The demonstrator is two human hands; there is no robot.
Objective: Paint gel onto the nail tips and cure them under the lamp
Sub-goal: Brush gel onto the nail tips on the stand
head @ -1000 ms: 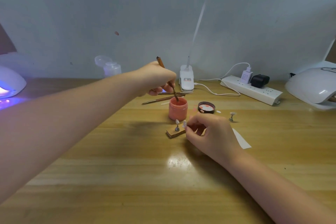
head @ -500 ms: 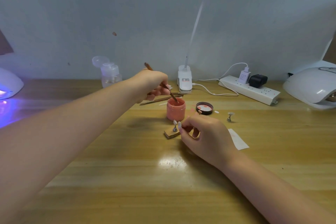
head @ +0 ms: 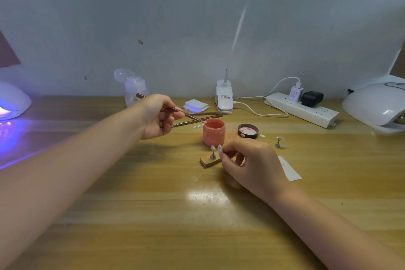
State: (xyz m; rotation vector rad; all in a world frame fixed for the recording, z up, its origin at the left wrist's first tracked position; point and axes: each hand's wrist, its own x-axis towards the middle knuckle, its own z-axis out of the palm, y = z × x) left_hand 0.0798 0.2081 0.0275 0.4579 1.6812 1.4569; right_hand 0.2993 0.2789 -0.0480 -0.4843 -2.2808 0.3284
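Step, as I judge: loading gel.

My left hand [head: 158, 116] pinches slim metal-handled brush [head: 175, 109], tip at rim of open coral-pink gel jar [head: 213, 132].

My right hand [head: 252, 163], fingers [head: 228, 151] pinching pale nail tip on stand [head: 220, 149], just above small wooden block [head: 210, 161] on wooden surface [head: 197, 226].

Next: carry brush to held tip, stroke thinly. Lit white curing lamp [head: 13, 99] far left.

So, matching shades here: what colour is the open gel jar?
Coral pink, gel jar and contents alike; the head view shows it clearly.
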